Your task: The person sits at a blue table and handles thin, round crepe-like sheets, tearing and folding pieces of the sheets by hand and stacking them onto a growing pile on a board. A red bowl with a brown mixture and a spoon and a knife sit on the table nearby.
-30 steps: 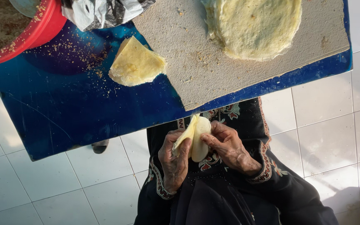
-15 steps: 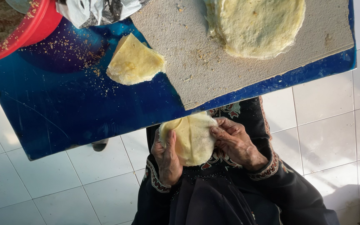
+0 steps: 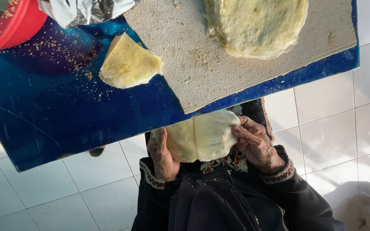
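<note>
A thin, pale yellow round of flatbread (image 3: pixel 200 137) is spread out over my lap, just below the edge of the blue table (image 3: pixel 56 115). My left hand (image 3: pixel 162 157) grips its left edge and my right hand (image 3: pixel 255 143) grips its right edge. A crease runs down the middle of the bread. On the table a folded triangular flatbread (image 3: pixel 128 64) lies on the blue surface. Another large round flatbread (image 3: pixel 255 25) rests on a grey board (image 3: pixel 185 64).
A red bowl (image 3: pixel 11 25) stands at the table's far left corner, with crumbs scattered beside it. A crumpled silvery wrapper (image 3: pixel 84 10) lies at the top. White floor tiles (image 3: pixel 330 137) surround the table. My dark embroidered sleeves cover both wrists.
The bread was folded narrow between my hands a second ago. It has been opened out into a wide flat round, and both hands have moved apart to its edges.
</note>
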{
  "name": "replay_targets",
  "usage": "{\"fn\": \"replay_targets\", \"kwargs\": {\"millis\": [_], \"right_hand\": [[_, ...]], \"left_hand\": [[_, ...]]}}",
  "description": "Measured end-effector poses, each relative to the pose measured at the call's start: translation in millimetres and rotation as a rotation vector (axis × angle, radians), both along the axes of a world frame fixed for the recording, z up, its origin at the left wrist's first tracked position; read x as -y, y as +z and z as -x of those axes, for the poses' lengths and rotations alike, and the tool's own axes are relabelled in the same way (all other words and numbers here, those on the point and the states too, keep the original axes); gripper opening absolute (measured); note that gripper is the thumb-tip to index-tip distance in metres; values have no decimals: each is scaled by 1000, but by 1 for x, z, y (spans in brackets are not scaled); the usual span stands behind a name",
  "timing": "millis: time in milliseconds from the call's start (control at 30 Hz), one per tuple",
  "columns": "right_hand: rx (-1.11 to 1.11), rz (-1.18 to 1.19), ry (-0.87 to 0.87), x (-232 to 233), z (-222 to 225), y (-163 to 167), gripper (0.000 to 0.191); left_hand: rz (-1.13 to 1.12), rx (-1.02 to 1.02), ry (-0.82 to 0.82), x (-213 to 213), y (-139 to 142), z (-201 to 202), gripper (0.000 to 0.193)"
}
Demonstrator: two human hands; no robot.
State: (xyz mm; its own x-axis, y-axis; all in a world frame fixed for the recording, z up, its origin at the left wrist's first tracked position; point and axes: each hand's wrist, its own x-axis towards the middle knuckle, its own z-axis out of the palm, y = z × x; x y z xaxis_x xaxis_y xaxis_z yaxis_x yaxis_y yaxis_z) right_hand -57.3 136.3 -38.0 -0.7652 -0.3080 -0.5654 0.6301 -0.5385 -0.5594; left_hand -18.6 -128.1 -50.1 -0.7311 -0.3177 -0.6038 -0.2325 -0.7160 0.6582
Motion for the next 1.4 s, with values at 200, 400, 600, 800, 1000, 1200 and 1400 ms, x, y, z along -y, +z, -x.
{"fn": "replay_targets", "kwargs": {"millis": [200, 400, 600, 800, 1000, 1200, 1400], "right_hand": [[-20, 24, -57, -14, -6, 1, 21], [-20, -46, -135, -24, -13, 1, 20], [-87, -146, -199, -43, -16, 3, 20], [-158, -455, -418, -79, -13, 70, 27], [-816, -739, -438, -87, 66, 180, 15], [-1572, -1558, -23, -8, 191, 211, 18], [-1750, -1828, 270, 48, 199, 166, 23]], "left_hand": [[-4, 12, 17, 2, -21, -4, 40], [-30, 4, 72, -6, -37, -5, 41], [-41, 53, 34, -8, -47, 1, 43], [-29, 108, 33, -10, -47, 13, 45], [11, 52, 9, -13, -56, 19, 47], [15, 45, 15, -12, -68, 19, 44], [0, 70, 6, -9, -65, 19, 42]]}}
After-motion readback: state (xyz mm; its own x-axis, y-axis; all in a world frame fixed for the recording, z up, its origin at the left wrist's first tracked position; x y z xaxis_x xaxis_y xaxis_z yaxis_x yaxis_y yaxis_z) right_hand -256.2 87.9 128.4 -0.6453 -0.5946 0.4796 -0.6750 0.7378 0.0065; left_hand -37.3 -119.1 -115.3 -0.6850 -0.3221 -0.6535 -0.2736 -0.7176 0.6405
